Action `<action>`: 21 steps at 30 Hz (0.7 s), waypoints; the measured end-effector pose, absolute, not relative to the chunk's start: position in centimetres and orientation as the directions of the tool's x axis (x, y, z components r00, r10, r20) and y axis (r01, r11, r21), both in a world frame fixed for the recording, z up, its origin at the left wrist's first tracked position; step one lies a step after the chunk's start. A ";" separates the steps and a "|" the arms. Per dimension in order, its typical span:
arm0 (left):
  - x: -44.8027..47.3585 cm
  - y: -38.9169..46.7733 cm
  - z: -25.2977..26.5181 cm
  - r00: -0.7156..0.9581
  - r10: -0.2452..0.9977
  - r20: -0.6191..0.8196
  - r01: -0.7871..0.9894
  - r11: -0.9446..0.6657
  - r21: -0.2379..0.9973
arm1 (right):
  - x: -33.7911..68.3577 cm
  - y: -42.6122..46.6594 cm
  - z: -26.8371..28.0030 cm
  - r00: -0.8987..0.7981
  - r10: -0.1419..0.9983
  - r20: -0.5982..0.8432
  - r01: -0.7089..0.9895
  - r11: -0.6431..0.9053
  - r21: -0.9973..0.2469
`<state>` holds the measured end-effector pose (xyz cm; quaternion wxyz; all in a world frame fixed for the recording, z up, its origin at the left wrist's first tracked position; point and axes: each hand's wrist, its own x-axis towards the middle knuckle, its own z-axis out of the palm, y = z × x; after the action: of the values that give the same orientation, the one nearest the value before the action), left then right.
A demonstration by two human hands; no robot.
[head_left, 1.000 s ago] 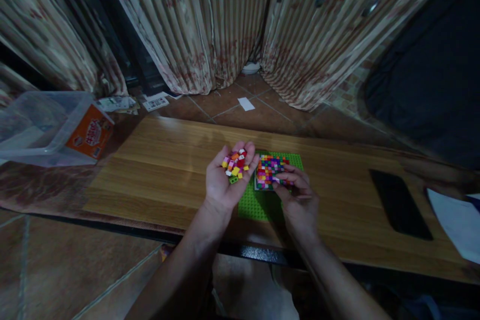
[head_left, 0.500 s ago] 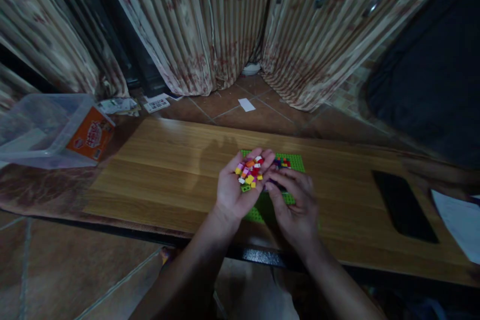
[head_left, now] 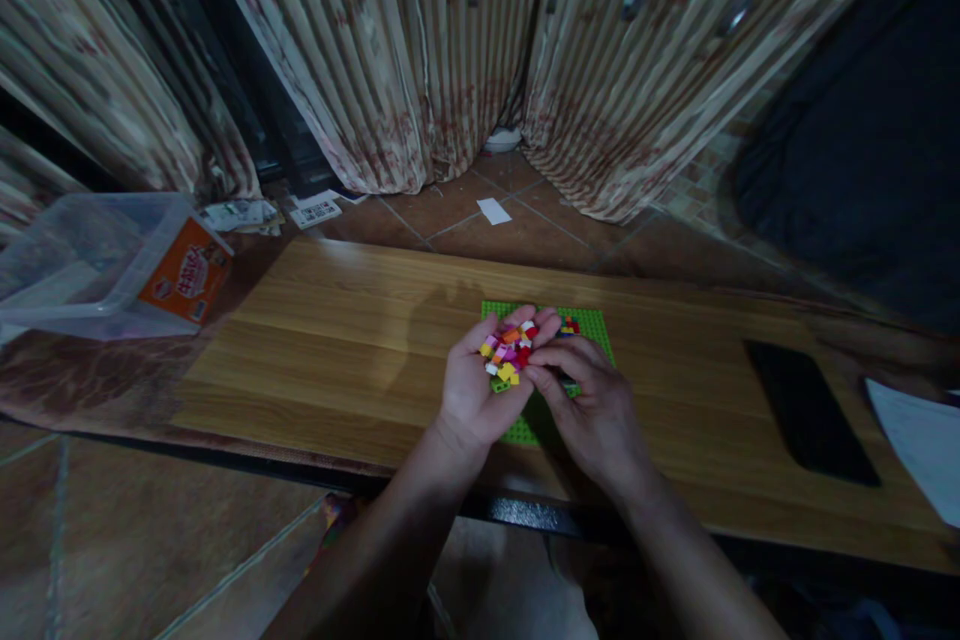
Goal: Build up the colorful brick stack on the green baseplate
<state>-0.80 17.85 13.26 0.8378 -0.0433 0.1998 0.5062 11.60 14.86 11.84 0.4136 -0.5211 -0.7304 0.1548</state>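
My left hand [head_left: 480,385] is cupped palm up and holds a heap of small toy bricks [head_left: 510,350] in yellow, pink, white, orange, red and green. My right hand [head_left: 589,395] is closed in a pinch, with thumb and forefinger touching the right side of the heap beside a red brick. What lies between those fingertips is too small to make out. Beneath both hands is a green studded baseplate [head_left: 596,322] on the wooden board. Several coloured bricks [head_left: 570,325] show on the plate behind my right fingers; my hands hide much of the rest.
A black flat object [head_left: 810,410] and a white paper [head_left: 911,445] lie on the right. To the left stands a clear plastic bin [head_left: 97,310] with an orange label. Striped curtains [head_left: 420,70] hang beyond the board [head_left: 322,350], and a white card [head_left: 493,211] lies on the tiled floor.
My left hand has moved slightly to the right and down with the bricks. My right fingertips have come up against the heap, beside a red brick.
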 end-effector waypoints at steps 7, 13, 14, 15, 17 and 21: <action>-0.8 17.8 13.1 0.418 0.839 -0.350 -0.870 0.480 0.113 | 11.7 14.5 12.3 -0.157 0.882 0.444 0.646 0.432 -0.629; -0.8 17.8 12.7 0.429 0.834 -0.347 -0.866 0.488 0.103 | 11.9 14.5 12.0 -0.164 0.883 0.440 0.648 0.433 -0.626; -0.8 17.8 12.7 0.428 0.834 -0.349 -0.867 0.487 0.100 | 11.9 14.5 12.1 -0.165 0.886 0.434 0.651 0.428 -0.627; -0.8 17.8 12.8 0.427 0.832 -0.355 -0.868 0.486 0.096 | 11.9 14.5 12.1 -0.165 0.889 0.428 0.652 0.423 -0.629; -0.8 17.8 12.9 0.424 0.824 -0.377 -0.870 0.486 0.085 | 11.8 14.4 12.2 -0.159 0.890 0.427 0.649 0.420 -0.634; -0.8 17.8 13.3 0.418 0.817 -0.398 -0.877 0.477 0.058 | 11.6 14.3 12.2 -0.111 0.880 0.462 0.631 0.422 -0.651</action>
<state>-0.81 17.76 13.35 0.8381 -0.0795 0.1897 0.5052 11.56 14.26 12.16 0.4208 -0.5170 -0.7306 0.1476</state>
